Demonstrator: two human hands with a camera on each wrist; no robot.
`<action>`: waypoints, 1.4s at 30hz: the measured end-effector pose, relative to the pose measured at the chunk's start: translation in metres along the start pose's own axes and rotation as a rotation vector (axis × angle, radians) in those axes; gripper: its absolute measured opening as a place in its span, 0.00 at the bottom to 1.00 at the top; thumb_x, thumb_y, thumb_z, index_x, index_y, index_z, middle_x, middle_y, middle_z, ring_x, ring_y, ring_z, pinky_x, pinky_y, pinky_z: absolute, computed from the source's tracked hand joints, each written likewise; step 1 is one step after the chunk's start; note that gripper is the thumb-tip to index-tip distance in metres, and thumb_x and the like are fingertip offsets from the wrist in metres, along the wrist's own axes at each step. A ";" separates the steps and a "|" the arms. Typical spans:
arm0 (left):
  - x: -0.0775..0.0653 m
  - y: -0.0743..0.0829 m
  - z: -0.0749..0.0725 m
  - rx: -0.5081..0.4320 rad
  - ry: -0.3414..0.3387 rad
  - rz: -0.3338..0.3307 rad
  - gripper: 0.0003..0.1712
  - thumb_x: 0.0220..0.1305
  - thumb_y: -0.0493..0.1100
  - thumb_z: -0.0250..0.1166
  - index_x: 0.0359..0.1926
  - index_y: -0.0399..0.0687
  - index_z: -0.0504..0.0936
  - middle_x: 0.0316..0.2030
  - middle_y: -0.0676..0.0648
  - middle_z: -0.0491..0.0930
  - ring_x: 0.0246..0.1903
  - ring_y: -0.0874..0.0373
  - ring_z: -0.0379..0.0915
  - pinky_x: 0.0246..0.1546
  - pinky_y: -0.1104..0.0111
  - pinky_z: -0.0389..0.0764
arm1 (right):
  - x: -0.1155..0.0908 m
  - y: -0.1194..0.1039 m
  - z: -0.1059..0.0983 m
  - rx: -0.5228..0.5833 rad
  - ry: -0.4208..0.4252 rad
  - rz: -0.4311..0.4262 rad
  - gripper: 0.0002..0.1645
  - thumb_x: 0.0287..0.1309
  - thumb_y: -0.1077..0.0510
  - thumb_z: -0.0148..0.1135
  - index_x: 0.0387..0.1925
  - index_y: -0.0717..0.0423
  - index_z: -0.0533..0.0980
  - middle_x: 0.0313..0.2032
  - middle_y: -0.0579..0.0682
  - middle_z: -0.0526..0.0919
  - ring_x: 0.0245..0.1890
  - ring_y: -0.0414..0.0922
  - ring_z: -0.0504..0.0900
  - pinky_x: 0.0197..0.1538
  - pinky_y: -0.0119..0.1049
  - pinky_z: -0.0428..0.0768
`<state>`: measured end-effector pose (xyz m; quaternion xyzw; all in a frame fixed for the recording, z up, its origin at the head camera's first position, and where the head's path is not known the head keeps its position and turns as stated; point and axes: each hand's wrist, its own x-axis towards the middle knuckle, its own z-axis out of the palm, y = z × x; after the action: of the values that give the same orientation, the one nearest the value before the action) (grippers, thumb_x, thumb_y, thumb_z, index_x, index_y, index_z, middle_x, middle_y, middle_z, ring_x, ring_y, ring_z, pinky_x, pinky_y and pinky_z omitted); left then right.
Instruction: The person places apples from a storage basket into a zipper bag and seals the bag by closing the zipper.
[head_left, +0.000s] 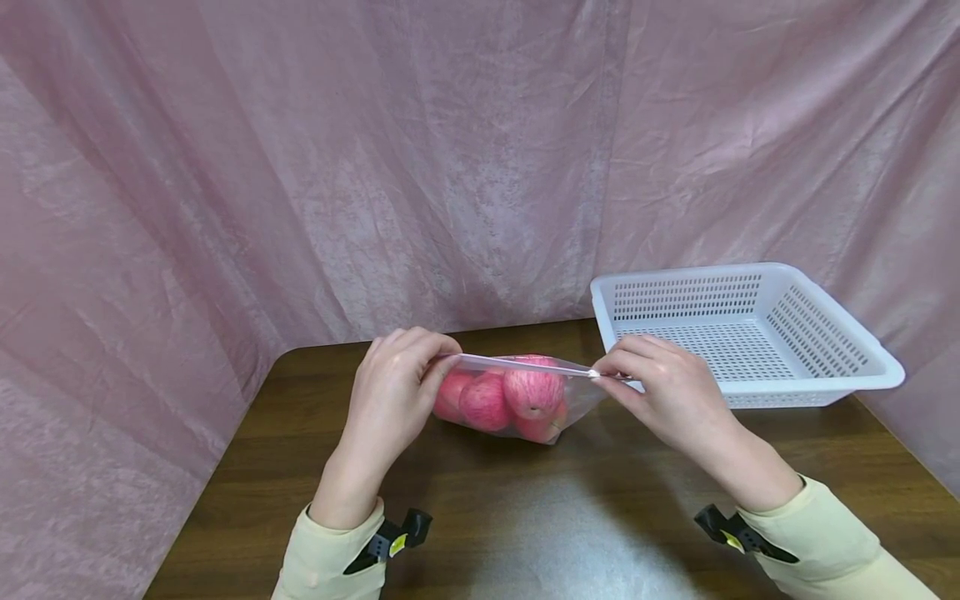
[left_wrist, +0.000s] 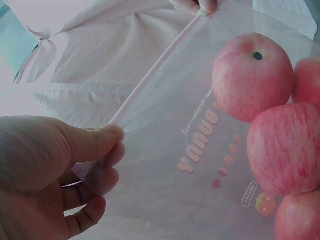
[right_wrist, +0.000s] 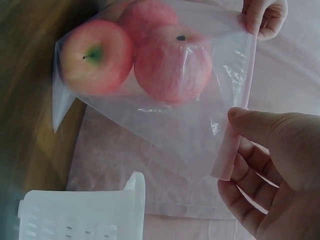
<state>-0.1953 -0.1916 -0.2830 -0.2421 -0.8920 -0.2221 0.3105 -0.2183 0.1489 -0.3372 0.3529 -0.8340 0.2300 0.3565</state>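
A clear zip bag [head_left: 583, 398] with several red apples [head_left: 532, 390] inside stands on the table, its top strip stretched between two hands. My left hand [head_left: 393, 396] pinches the left end of that strip between thumb and fingers. At the other end my right hand [head_left: 671, 387] pinches the strip, its fingertips at a small white slider [head_left: 593, 373]. Printed letters and strawberries show on the bag [left_wrist: 150, 160] in the left wrist view. From the right wrist, the apples [right_wrist: 172, 62] lie low in the bag, away from the strip.
A white slotted plastic basket [head_left: 825, 385] stands at the back right of the brown wooden table [head_left: 525, 517], just behind my right hand. Pink cloth [head_left: 450, 167] hangs behind the table and along its sides.
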 end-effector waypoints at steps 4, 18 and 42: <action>0.000 0.000 0.000 0.001 0.002 0.002 0.04 0.67 0.39 0.80 0.41 0.51 0.92 0.37 0.53 0.89 0.39 0.51 0.81 0.41 0.56 0.74 | -0.002 0.002 -0.001 -0.006 -0.003 -0.002 0.15 0.50 0.64 0.85 0.38 0.46 0.89 0.37 0.38 0.88 0.36 0.42 0.86 0.37 0.45 0.83; 0.000 0.000 -0.001 0.001 -0.002 0.000 0.04 0.67 0.39 0.80 0.40 0.51 0.92 0.37 0.54 0.89 0.39 0.51 0.81 0.42 0.57 0.74 | -0.006 0.007 -0.005 -0.028 -0.010 0.002 0.13 0.52 0.61 0.86 0.38 0.47 0.89 0.37 0.40 0.88 0.36 0.43 0.86 0.36 0.46 0.84; 0.000 0.000 0.000 0.004 0.004 0.004 0.06 0.66 0.39 0.81 0.40 0.51 0.92 0.37 0.53 0.89 0.39 0.50 0.81 0.41 0.57 0.74 | -0.017 0.015 -0.010 -0.046 -0.005 -0.002 0.15 0.51 0.60 0.86 0.39 0.46 0.89 0.38 0.38 0.88 0.35 0.43 0.86 0.35 0.46 0.82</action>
<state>-0.1951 -0.1914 -0.2834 -0.2429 -0.8913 -0.2202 0.3134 -0.2167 0.1723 -0.3454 0.3460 -0.8396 0.2096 0.3626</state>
